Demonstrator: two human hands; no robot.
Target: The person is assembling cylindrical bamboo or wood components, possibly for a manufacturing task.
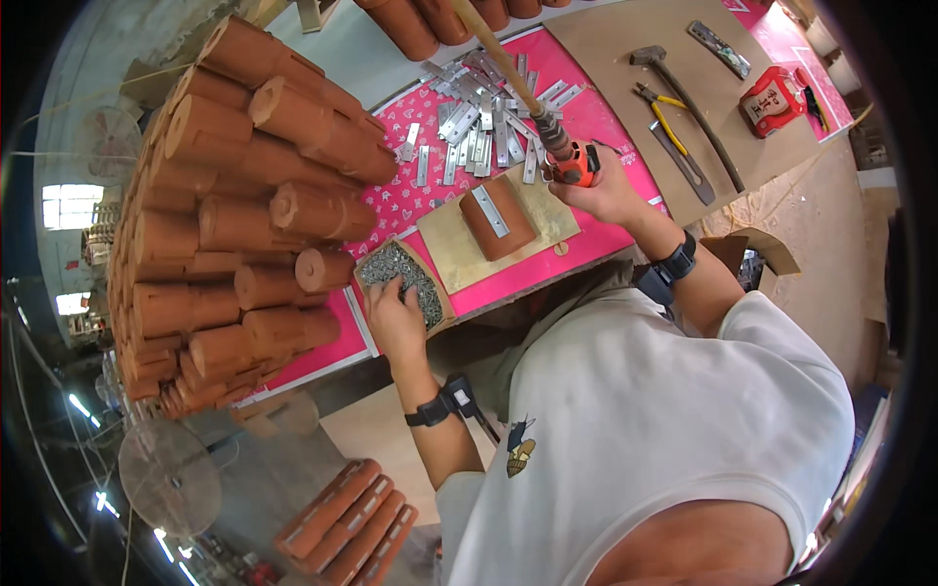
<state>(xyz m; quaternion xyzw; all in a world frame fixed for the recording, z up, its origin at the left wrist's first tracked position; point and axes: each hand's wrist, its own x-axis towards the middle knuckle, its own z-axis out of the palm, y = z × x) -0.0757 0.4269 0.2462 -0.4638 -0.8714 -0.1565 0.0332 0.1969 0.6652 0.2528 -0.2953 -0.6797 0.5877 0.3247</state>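
Brown cylinders [318, 210] crowd the screw box [437, 285]; 1 red container [773, 102] bears printed characters. Left hand [396, 322] dips among screws [387, 262], grip unclear; right hand [608, 191] grasps a red driver [575, 166].

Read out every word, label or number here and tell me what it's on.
Red container: large printed characters, which I won't copy out.
Flat thing near the hammer: any marking is too small to read.
Shirt: a small picture, no readable words.

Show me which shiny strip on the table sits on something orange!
The flat silver metal strip atop the rounded orange piece; the others lie scattered on the pink tabletop.
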